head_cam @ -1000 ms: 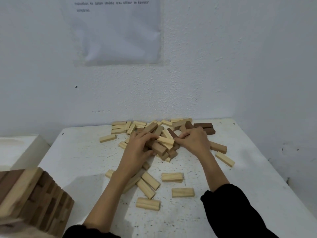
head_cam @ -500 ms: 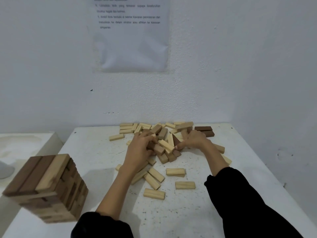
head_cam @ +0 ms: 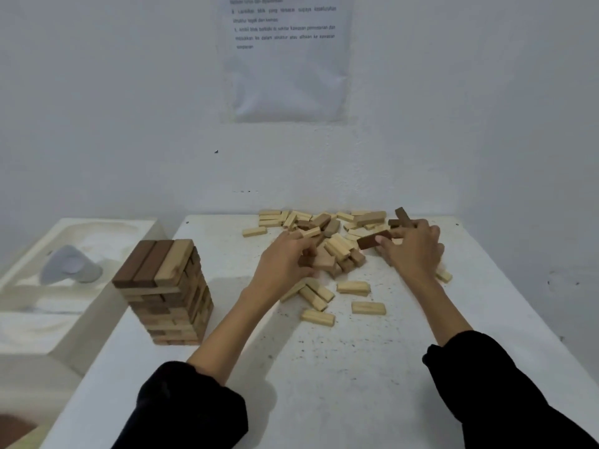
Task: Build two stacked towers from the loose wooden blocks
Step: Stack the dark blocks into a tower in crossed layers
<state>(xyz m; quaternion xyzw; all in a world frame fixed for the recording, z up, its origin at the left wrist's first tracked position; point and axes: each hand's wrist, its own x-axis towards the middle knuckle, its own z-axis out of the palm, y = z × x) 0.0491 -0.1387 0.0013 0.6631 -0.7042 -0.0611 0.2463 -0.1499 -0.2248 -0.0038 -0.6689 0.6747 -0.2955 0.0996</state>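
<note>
A heap of loose wooden blocks (head_cam: 337, 244), pale and brown, lies at the far middle of the white table (head_cam: 356, 367). My left hand (head_cam: 282, 260) curls round a brown block (head_cam: 321, 262) at the heap's near left side. My right hand (head_cam: 413, 246) is at the heap's right and pinches a dark brown block (head_cam: 372, 240) lifted off the pile; a second dark block (head_cam: 403, 216) sticks up behind its fingers. One finished tower (head_cam: 165, 293) of stacked blocks stands at the table's left edge.
Several single pale blocks (head_cam: 353, 286) lie scattered in front of the heap. A white basin-like stand (head_cam: 48, 286) with a grey object (head_cam: 68, 265) is left of the table. White walls close the back and right; a printed sheet (head_cam: 285, 56) hangs above.
The view has tilted down and left, bringing the tower fully into sight. My right hand has shifted right and lifted a dark brown block from the heap. My left hand stays on the pile.
</note>
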